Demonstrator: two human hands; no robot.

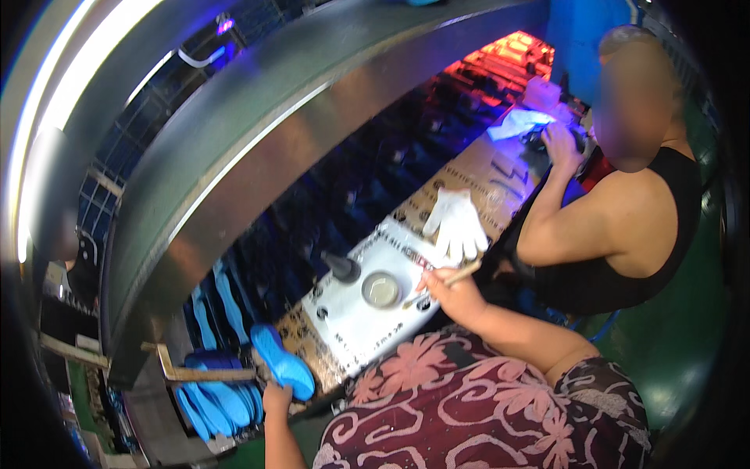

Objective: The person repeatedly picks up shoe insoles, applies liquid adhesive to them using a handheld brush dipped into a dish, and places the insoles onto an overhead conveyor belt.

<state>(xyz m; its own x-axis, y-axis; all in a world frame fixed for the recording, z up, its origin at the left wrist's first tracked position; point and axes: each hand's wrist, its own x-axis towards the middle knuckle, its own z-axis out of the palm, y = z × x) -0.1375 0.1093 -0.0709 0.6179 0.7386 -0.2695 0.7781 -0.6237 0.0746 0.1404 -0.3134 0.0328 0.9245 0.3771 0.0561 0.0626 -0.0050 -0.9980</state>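
My left hand is closed on the edge of a bright blue shoe sole, which lies tilted at the near left end of the bench. In my right hand is a brush with a pale wooden handle. Its tip points down toward the board, just right of a round grey cup with pale liquid in it. The cup stands on a white sheet. Left of the cup is a dark, cone-shaped piece. A white knitted glove rests beyond my right hand.
Several blue soles are stacked at the lower left beside a wooden bar. Dark rows of items run under a long metal hood. A co-worker works at the far right, near a glowing red opening.
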